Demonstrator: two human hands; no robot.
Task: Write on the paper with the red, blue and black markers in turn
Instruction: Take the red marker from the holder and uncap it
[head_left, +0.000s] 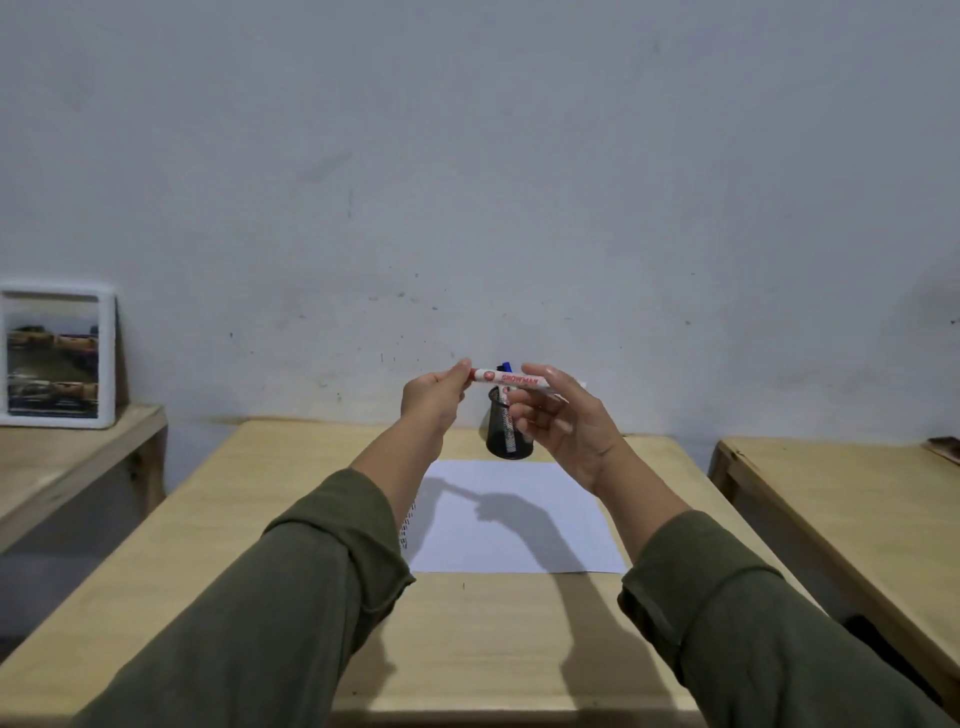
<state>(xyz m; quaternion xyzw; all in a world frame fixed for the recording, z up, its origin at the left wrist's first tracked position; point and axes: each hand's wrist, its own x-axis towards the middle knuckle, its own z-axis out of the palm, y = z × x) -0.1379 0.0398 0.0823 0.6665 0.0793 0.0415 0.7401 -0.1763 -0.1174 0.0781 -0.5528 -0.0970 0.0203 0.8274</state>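
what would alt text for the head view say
Two hands hold a red marker level above a blank white paper on a wooden desk: left hand at its cap end, right hand on the barrel. Behind stands a black mesh pen cup.

Single head view, looking forward and slightly down over table (291, 519) toward wall (467, 156), hands near centre

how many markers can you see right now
2 for sure: a red marker held level between the left hand and right hand, and a blue marker poking up from the black mesh cup behind it. More may be hidden.
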